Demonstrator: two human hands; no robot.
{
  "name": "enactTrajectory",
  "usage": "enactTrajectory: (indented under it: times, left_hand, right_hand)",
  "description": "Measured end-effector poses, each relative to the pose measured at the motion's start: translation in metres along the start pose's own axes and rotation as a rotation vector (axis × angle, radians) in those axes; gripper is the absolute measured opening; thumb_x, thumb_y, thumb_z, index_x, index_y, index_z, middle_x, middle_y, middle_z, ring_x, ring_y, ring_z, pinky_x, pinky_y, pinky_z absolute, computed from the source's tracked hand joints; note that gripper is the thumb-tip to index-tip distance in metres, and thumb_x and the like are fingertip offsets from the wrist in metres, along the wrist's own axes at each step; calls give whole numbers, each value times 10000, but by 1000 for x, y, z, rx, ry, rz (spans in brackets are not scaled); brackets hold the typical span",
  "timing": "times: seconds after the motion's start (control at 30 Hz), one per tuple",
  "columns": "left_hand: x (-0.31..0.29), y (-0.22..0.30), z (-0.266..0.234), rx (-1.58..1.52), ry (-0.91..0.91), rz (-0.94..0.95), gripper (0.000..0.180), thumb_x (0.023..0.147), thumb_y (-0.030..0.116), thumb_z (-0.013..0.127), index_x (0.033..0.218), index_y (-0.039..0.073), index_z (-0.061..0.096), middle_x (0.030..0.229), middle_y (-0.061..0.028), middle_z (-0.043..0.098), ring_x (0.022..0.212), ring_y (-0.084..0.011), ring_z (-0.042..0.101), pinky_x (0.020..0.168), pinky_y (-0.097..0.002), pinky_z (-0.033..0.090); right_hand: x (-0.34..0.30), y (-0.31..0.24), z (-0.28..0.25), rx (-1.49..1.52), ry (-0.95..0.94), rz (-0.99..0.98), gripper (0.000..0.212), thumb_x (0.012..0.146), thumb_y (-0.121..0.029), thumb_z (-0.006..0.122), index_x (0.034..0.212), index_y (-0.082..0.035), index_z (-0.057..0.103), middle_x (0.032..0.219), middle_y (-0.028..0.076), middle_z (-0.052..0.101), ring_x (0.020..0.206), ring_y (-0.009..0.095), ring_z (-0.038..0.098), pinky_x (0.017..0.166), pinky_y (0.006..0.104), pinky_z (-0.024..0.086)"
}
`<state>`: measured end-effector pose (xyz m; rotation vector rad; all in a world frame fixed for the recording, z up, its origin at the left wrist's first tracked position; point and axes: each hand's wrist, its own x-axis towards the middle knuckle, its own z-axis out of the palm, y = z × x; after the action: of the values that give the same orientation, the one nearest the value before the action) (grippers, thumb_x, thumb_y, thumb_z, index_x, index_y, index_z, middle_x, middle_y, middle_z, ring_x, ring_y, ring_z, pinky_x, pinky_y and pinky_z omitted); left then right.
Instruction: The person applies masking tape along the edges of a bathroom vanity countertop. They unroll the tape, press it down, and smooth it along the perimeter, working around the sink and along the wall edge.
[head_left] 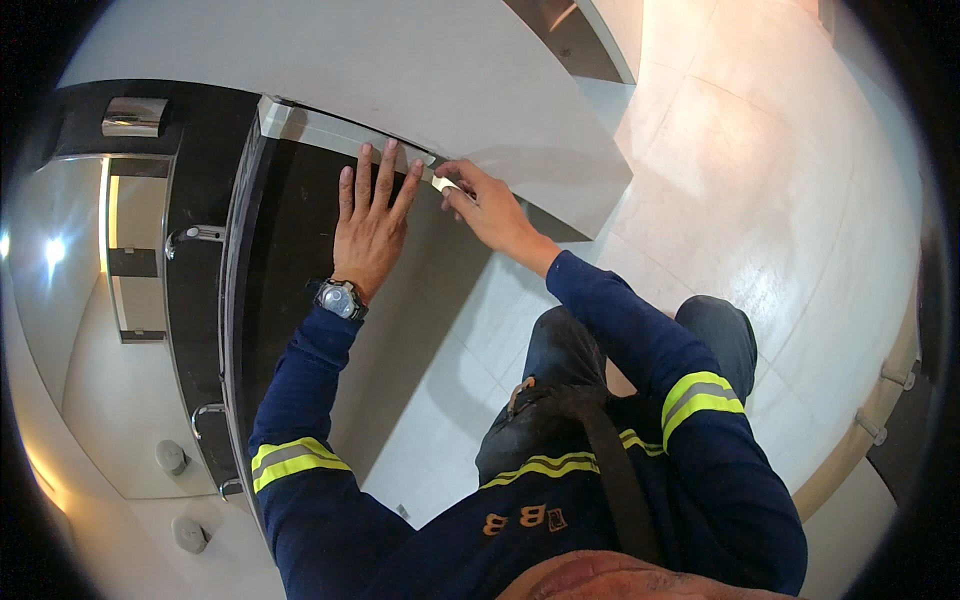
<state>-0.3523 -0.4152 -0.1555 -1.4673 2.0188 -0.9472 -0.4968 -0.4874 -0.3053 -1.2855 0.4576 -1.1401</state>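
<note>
My left hand point(370, 228) lies flat with its fingers spread on the dark front panel point(290, 190) of a counter. Its fingertips reach a pale strip point(330, 132) that runs along the panel's end, beside a white wall point(400, 70). Just right of those fingertips, my right hand point(490, 208) pinches a small white-handled tool point(440, 184). A short, flat, blade-like tip points toward the strip's right end; its exact kind is too small to make out.
Chrome taps point(200, 234) line the counter on the left, below a mirror point(75, 300). A metal wall fitting point(134, 117) is at the upper left. Pale floor tiles point(740, 200) spread to the right, past the wall's corner point(630, 175). My bent knees are close below the panel.
</note>
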Motion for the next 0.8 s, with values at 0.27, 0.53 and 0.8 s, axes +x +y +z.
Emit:
enactTrajectory:
  times: [0.27, 0.53, 0.8]
  left_hand:
    - [2, 3, 2, -14, -43, 10, 976, 872, -54, 615, 1661, 415, 284, 1785, -102, 32, 1622, -449, 28, 1294, -643, 136]
    - [-1, 2, 7, -41, 15, 19, 927, 881, 21, 665, 1647, 418, 326, 1784, -105, 50, 1625, -434, 52, 1296, -631, 136]
    - [0, 2, -5, 60, -39, 31, 886, 844, 109, 736, 1622, 363, 398, 1777, -106, 109, 1629, -417, 57, 1306, -606, 108]
  right_hand:
    - [5, -1, 14, -87, 62, -33, 457, 997, -147, 621, 1421, 12, 555, 806, 104, 739, 657, 160, 680, 686, 318, 555]
    - [12, 6, 30, -42, 198, -39, 367, 992, -204, 655, 1292, 8, 637, 835, 131, 756, 714, 197, 723, 708, 343, 559]
    - [2, -14, 36, -142, 232, -31, 189, 997, -191, 650, 1053, -19, 702, 850, 136, 748, 747, 280, 725, 716, 388, 553]
